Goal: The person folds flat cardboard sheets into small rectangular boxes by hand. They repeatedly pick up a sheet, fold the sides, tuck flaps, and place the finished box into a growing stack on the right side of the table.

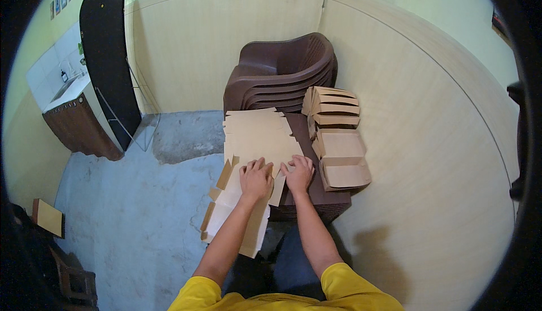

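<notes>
A flat cardboard box blank [230, 193] lies before me with its pale inner face up and its left side flaps bent upward. Its lower end reaches out over my lap. Beyond it, a brown cardboard sheet [257, 133] with notched edges covers the far part of the dark table; whether it is one blank or a stack, I cannot tell. My left hand [257, 181] presses bent fingers on the blank near its middle crease. Close beside it, my right hand [300, 174] grips the right edge by a side flap, its fingers curled. Part of that flap hides under my hands.
Formed cardboard boxes [341, 161] stand open at the table's right, with a stack of more boxes [336, 107] behind them. Stacked brown plastic chairs [282, 74] rise at the back. The dark brown table [324, 199] sits near the right wall. A black board [104, 57] leans at left by a sink counter [70, 93].
</notes>
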